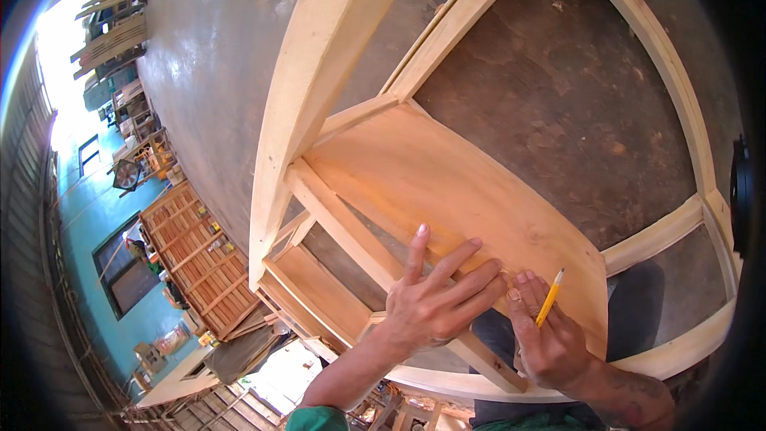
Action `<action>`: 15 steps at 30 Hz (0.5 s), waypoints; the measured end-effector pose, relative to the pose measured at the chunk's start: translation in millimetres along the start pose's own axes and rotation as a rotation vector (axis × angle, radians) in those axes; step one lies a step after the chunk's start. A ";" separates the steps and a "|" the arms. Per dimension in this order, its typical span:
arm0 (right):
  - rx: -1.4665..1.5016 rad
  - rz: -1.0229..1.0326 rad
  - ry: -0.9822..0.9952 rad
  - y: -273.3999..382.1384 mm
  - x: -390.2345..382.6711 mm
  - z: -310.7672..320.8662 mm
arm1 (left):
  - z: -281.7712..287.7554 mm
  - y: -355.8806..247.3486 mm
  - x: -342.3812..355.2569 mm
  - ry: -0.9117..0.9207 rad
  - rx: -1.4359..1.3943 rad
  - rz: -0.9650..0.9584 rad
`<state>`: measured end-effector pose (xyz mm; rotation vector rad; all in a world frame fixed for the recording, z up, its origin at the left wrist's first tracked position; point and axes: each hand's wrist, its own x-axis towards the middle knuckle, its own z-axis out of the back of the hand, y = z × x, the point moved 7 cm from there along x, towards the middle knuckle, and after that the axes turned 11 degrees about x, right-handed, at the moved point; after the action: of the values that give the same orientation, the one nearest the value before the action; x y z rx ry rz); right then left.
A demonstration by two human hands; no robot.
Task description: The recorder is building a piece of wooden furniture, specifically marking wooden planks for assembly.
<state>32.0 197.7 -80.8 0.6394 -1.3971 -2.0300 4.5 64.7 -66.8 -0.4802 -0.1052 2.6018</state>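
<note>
As far as this one view shows, the pale wooden frame (343, 211) looks mostly assembled: at left, a thick post (319, 56) meets the crossbar, with a narrow board (315, 287) set in the smaller bay beside it. Left hand (435, 299) lies spread across the crossbar, fingers reaching onto the big board (479, 191), gripping nothing. Big board sits inside the frame, right of the crossbar, its near end by the person's dark trousers (638, 295). Right hand (558, 347) is curled round a yellow pencil (550, 299), tip up off the wood; its fingertips are at the board's near part, exact contact unclear. Status, my read: joints together, board laid in place. Can't make out fasteners or pencil lines, so can't say if it's fixed or marked. Bay to the right has no board in it; can't tell whether it needs one. Surface: frame seems to rest on the grey-brown floor (215, 40), scuffed and patchy through the right bay. Room, left to right: corrugated metal at the far edge, blue wall (84, 263) with windows, stacked planks (112, 44) by the bright doorway, a fan (126, 174), then a reddish slatted wooden panel (199, 259).
</note>
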 end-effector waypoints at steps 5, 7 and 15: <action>-0.022 0.011 0.001 1.6 3.4 -2.4 | -0.3 3.1 -4.6 0.011 -0.001 0.008; -0.025 0.005 -0.003 0.6 3.7 -1.1 | -0.2 1.4 -3.6 -0.001 0.011 0.001; -0.060 0.031 -0.017 4.4 1.0 -8.9 | 1.9 5.7 -0.6 0.032 -0.075 0.111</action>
<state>38.1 189.9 -79.7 0.5718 -1.3420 -2.0494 1.7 59.4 -65.8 -0.5691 -0.1703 2.7046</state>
